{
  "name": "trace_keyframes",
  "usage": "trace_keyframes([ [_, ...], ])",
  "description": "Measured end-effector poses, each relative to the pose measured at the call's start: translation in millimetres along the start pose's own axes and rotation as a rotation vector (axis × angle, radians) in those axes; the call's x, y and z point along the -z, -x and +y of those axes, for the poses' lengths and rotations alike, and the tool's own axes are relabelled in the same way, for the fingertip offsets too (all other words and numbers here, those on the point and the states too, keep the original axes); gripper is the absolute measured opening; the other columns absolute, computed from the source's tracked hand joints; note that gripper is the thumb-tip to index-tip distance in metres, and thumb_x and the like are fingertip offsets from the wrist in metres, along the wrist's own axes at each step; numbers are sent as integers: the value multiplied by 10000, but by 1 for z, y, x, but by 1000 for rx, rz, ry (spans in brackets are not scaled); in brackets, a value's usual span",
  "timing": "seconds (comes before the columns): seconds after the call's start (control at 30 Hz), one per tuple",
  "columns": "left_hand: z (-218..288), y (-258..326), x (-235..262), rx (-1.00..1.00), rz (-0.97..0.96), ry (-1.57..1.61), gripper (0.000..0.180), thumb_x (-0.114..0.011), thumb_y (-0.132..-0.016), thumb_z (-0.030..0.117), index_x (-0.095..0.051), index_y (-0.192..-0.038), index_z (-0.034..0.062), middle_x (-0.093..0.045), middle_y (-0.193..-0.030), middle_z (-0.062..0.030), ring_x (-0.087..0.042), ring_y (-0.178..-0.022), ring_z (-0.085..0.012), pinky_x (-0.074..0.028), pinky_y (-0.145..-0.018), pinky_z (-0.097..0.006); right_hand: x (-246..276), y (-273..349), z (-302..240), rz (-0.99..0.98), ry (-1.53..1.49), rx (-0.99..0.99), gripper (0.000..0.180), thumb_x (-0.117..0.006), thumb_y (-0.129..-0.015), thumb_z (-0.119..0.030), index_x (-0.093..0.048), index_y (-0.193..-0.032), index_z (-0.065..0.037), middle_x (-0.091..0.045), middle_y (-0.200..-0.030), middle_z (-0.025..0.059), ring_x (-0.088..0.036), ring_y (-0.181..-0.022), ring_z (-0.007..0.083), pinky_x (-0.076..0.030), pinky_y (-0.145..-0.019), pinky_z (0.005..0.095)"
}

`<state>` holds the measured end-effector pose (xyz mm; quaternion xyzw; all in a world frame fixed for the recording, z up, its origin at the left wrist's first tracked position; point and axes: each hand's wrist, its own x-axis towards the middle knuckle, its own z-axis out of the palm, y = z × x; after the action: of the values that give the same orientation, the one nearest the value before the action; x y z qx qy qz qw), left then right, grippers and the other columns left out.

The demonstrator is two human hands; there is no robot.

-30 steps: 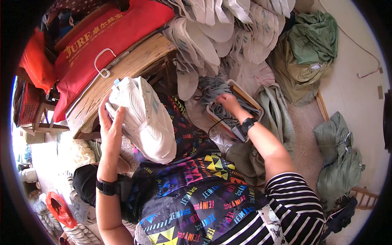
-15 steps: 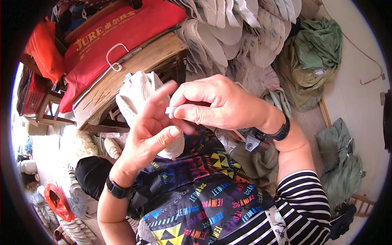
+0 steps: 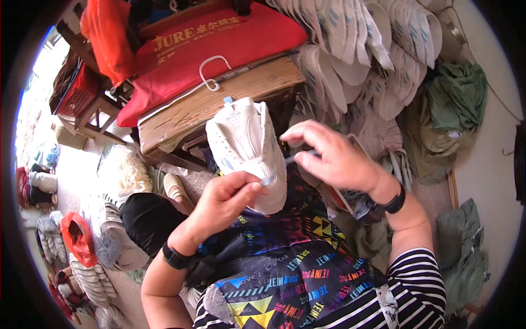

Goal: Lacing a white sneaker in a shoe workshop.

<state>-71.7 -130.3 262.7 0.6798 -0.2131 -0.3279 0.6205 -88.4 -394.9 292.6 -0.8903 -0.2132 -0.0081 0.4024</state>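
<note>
A white mesh sneaker upper stands toe-down on my lap, over a black apron with a colourful pattern. My left hand is closed just below the shoe's lower edge, thumb and forefinger pinching the pale end of a thin cord. To the right of the shoe, my right hand pinches a thin grey needle-like piece that points at the shoe. Both wrists wear black bands. What joins the two pinched ends is too fine to see.
A worn wooden bench stands behind the shoe with a red bag and a white hook on it. Stacks of white soles fill the top right. Green sacks lie at the right, more soles and an orange bag at the lower left.
A second ago my right hand reached down into a tray at the right. It then met my left hand in front of the shoe. Now the hands have drawn apart and lowered.
</note>
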Motion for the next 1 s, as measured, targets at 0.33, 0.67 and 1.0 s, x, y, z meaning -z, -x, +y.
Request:
trace_keyframes([
  [0.33,-17,-6,-11,-10,173,-30,199,-586,-984,162,-628,-1048,-22,-611,-828,30,-539,-769,-35,-456,-676,-210,-28,-21,-14,-168,-252,-20,80,-645,-872,-44,-615,-922,12,-595,-884,82,-603,-823,134,-492,-730,291],
  [0.67,-38,-9,-9,-130,415,-28,302,-659,-913,82,-611,-1198,-6,-519,-787,37,-415,-645,-43,-406,-577,-207,-46,-34,16,8,-170,-98,89,-647,-844,-25,-599,-912,6,-590,-838,95,-595,-736,169,-484,-682,297],
  [1.0,-28,-10,-5,-78,318,-90,353,-636,-912,18,-547,-1251,-20,-547,-881,39,-487,-762,-29,-433,-686,-176,-53,-43,12,-21,70,-137,152,-653,-799,-140,-572,-858,-27,-613,-808,147,-625,-724,303,-498,-674,395],
])
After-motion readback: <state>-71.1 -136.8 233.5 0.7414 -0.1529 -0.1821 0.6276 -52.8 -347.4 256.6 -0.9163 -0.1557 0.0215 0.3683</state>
